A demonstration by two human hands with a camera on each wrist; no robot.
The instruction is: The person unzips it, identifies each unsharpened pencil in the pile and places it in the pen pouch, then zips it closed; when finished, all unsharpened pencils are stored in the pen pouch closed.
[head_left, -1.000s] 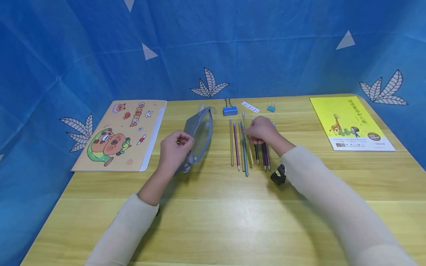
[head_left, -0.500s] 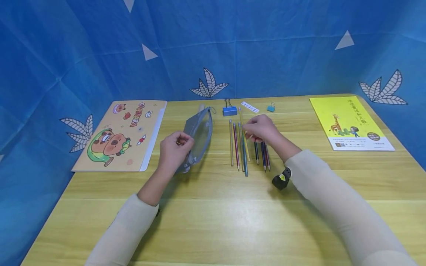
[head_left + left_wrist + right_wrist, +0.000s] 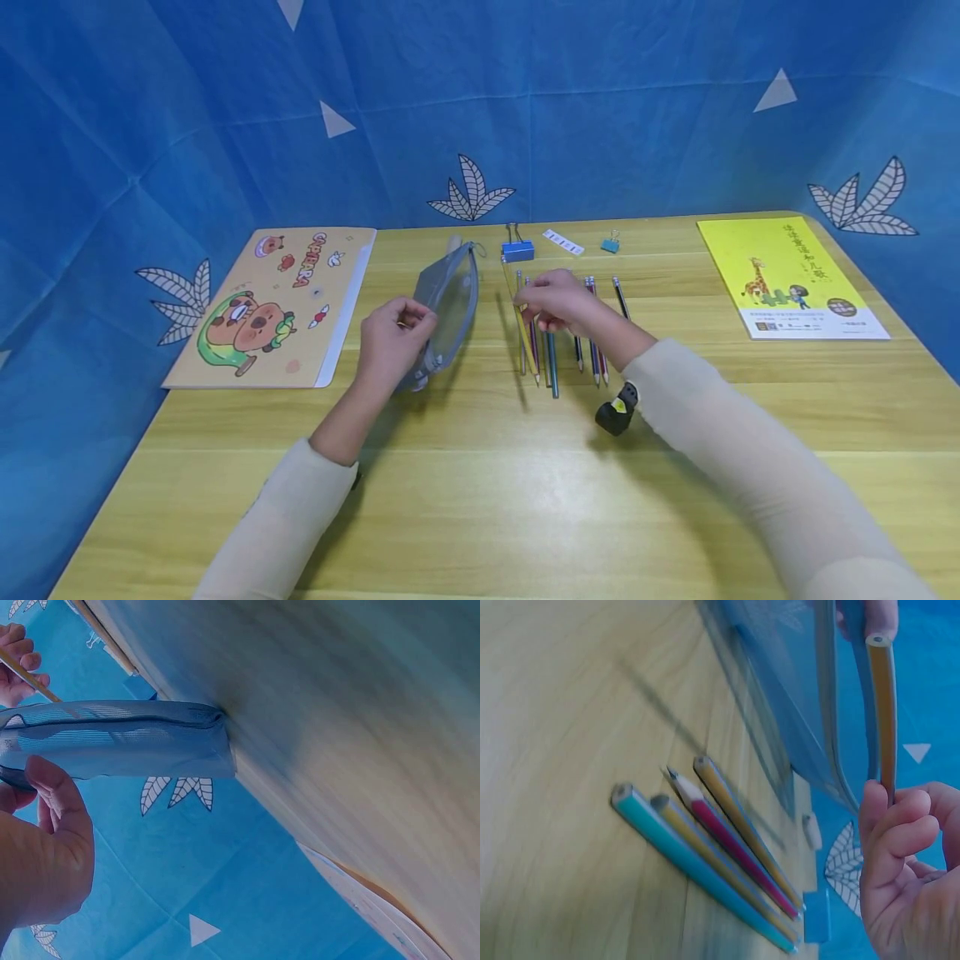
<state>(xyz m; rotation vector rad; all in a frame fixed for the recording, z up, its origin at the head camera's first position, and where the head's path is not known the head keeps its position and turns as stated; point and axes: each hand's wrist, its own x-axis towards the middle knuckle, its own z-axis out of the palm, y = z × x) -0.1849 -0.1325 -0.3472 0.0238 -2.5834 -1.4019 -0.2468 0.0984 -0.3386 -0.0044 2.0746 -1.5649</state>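
My left hand pinches the edge of a grey-blue see-through zip pouch, which stands on its side with its mouth parted toward the right. Thumb and fingers of my right hand hold a yellow pencil, raised above the table and slanted, near the pouch's opening. Beneath that hand lie several pencils, among them a teal pencil and a red pencil. More dark pencils lie to the right, partly hidden by the right wrist.
Behind the pencils are a blue binder clip, a white printed strip and a small teal binder clip. A capybara folder lies on the left, a yellow book on the right. Blue cloth hangs behind the table.
My right hand has lifted the yellow pencil from among the others and carried it left toward the pouch. My left hand and the pouch have stayed in place.
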